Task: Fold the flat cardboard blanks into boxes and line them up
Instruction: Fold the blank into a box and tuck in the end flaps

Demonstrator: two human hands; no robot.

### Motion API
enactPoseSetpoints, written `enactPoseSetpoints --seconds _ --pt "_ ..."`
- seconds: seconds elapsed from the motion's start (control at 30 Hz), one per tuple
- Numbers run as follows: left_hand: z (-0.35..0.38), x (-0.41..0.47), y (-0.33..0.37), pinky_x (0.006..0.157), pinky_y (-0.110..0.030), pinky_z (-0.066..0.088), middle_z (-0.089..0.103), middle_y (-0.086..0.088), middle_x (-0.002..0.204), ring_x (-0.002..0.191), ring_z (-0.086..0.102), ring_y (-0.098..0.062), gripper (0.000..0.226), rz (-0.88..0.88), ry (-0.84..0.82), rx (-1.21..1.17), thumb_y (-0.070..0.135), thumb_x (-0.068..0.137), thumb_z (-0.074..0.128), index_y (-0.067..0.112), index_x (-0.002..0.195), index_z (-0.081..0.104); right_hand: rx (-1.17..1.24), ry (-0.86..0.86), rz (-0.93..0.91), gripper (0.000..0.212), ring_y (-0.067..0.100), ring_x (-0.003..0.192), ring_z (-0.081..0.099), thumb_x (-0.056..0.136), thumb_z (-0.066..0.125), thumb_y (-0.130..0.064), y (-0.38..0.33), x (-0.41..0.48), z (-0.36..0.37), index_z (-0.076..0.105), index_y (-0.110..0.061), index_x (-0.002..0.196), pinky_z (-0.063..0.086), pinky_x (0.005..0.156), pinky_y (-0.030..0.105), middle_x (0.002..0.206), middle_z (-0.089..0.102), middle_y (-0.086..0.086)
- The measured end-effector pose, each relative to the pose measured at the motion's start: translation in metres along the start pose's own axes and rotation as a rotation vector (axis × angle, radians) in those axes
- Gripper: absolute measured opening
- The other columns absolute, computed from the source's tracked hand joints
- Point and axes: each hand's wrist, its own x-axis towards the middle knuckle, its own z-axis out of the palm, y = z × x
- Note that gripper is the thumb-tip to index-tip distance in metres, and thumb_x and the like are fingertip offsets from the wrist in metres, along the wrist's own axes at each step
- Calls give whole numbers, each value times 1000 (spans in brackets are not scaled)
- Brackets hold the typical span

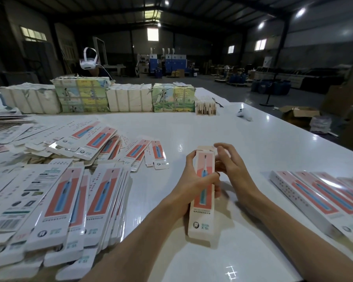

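- Two hands meet over the white table (222,127), near its front edge: the left hand (192,180) grips a folded box (203,202) around its middle, long side pointing away from the person.
- The right hand (232,167) is open, fingers loose beside the box's far end.
- Flat blanks (69,190) lie heaped toward the left edge.
- Finished boxes (318,196) sit side by side at the right edge.
- Wrapped bundles (128,96) line the far edge.
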Motion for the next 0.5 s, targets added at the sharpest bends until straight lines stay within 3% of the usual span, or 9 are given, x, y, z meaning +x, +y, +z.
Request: enactPoseSetpoints --seconds 0.1,0.17,0.23,0.3,0.4,0.5 --pt "1 -1 1 76 -28 64 65 6 122 100 76 -20 84 -10 -37 48 36 81 81 56 142 28 16 35 61 21 26 95 78 111 52 -31 4 8 -6 60 -25 130 64 74 28 94 80 4" --pt "2 -2 2 84 -40 66 66 -1 122 101 76 -29 83 -14 -69 80 32 82 83 52 143 31 48 18 85 20 33 98 77 109 54 -20 4 11 -10 72 -17 118 64 74 30 95 79 7" --pt "3 -2 1 88 -49 65 67 -8 122 99 77 -34 80 -9 -96 93 27 85 83 48 143 31 68 -6 77 21 34 99 77 106 59 -22 2 10 -12 79 -18 109 63 77 31 99 79 9" --pt "3 -2 0 87 -49 66 68 -8 120 97 78 -32 79 -10 -96 98 29 85 83 49 142 31 103 -28 45 19 32 99 77 102 63 -23 0 8 -14 81 -19 108 62 78 29 101 78 12" --pt "2 -1 0 83 -44 67 67 -6 120 92 79 -27 80 -18 -61 83 31 84 82 53 141 30 164 -88 15 29 32 106 75 106 52 -11 -2 9 -14 80 -14 113 63 84 31 110 78 14" --pt "2 1 -1 79 -39 67 66 -3 119 89 80 -23 79 -6 -39 80 31 86 81 54 140 28 210 -101 50 35 32 108 74 109 47 -21 -5 8 -10 80 -11 113 62 88 34 113 77 16"
